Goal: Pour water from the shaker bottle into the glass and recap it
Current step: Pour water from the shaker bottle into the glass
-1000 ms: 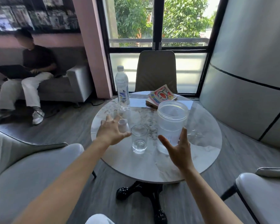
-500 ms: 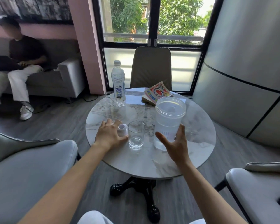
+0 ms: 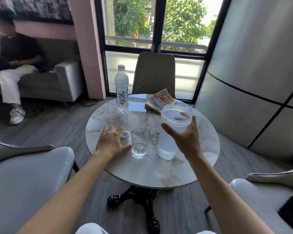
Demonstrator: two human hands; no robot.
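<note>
A translucent shaker bottle (image 3: 167, 146) with an open top stands on the round marble table (image 3: 142, 173), holding some water. My right hand (image 3: 186, 140) wraps around its upper part, with the thumb on the near side and fingertips showing through the wall. Just left of it stands a clear drinking glass (image 3: 139, 142), upright and almost empty. A small white cap (image 3: 126, 136) sits on the table touching the glass's left side. My left hand (image 3: 112, 142) lies on the cap, fingers curled around it.
A sealed plastic water bottle (image 3: 121, 88) and a colourful book (image 3: 161, 100) stand at the table's far side, before a brown chair (image 3: 154, 73). Grey armchairs flank me at left (image 3: 24, 174) and right (image 3: 264, 200). A person (image 3: 15, 65) sits on a sofa, far left.
My right hand has moved up and closed around the shaker bottle. My left hand has settled over the white cap. The view has shifted closer to the table.
</note>
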